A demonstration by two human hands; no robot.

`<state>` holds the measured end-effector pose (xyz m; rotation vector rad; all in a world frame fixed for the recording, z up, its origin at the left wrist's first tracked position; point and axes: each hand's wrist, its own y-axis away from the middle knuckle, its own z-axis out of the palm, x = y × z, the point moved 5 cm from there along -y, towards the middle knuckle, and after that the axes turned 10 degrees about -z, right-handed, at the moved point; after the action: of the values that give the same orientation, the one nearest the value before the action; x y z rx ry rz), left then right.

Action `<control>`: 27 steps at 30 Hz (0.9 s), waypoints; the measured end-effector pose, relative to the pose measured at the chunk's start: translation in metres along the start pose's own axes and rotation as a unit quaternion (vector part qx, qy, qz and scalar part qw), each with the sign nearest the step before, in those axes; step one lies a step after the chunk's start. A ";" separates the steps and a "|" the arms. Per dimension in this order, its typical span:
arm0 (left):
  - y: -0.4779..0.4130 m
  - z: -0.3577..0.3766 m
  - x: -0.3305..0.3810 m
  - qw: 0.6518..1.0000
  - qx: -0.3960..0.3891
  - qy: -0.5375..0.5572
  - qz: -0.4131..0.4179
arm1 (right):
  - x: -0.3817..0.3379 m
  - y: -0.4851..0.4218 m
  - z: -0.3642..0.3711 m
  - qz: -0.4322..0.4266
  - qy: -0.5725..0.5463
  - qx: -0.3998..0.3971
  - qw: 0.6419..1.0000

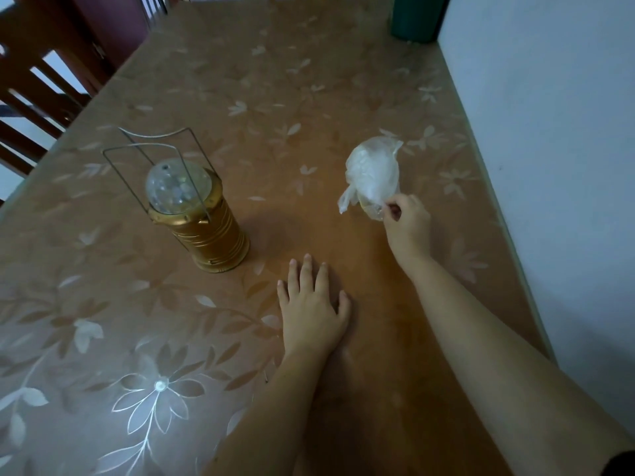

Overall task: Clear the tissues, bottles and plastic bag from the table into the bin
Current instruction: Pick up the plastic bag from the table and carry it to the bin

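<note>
A crumpled clear plastic bag [372,173] lies on the right part of the table [240,97], which has a brown floral cover. My right hand [407,223] pinches the bag's near edge between thumb and fingers. My left hand [314,304] rests flat on the table in the middle, palm down, fingers apart, holding nothing. No tissues, bottles or bin are in view.
A gold lantern [199,214] with a clear domed top and wire handles stands left of centre. A dark green container [415,18] sits at the far right corner. A white wall [549,132] runs along the right edge. Wooden chairs [41,80] stand at the left.
</note>
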<state>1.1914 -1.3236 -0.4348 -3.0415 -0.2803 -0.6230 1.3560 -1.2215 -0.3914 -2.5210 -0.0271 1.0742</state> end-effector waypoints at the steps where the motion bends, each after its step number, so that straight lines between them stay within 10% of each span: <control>1: -0.001 0.001 0.000 1.000 -0.002 0.000 -0.001 | 0.002 0.008 -0.003 0.001 0.003 0.001 1.000; 27: 0.221 -0.162 -0.033 0.996 0.064 0.055 0.037 | -0.158 0.251 -0.121 0.001 -0.071 -0.011 0.997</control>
<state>1.1385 -1.5568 -0.2960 -2.8686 -0.1956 -0.7332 1.2948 -1.5218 -0.2988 -2.4607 -0.0771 1.2577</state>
